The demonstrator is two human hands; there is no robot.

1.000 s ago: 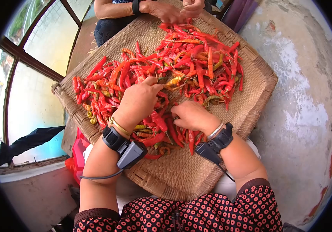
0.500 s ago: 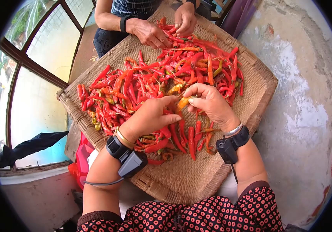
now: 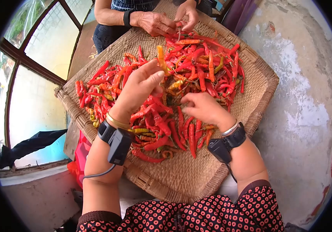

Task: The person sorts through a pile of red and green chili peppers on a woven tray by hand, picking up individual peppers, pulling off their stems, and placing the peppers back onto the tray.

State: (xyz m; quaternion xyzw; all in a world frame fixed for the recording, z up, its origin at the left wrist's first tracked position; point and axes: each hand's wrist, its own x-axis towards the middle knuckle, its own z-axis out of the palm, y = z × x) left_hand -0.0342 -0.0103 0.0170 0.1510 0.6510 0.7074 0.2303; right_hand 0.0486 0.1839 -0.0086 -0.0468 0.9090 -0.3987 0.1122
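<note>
My left hand [image 3: 139, 86] is raised over the middle of the pepper heap. At its fingertips a yellow-orange chili pepper [image 3: 160, 56] stands nearly upright, apparently pinched between thumb and fingers, though the exact contact is partly hidden. My right hand [image 3: 204, 109] hovers over the heap's near right part, fingers loosely bent and apart, slightly blurred, with nothing seen in them. Beneath both hands lie many red chili peppers [image 3: 158, 120], some orange or yellowish, spread on a shallow woven basket tray [image 3: 189, 176].
Across the tray, another person's hands [image 3: 158, 24] handle a red chili at the far edge. Windows [image 3: 38, 104] stand at left, with a black folded umbrella [image 3: 30, 147] below them. A red plastic bag [image 3: 81, 152] sits beside the tray. A rough plaster wall [image 3: 297, 96] is at right.
My left hand has moved up and away with the yellow-orange chili, which was in my right hand's fingers before. My right hand has lowered and loosened. The other person's hands have shifted slightly back.
</note>
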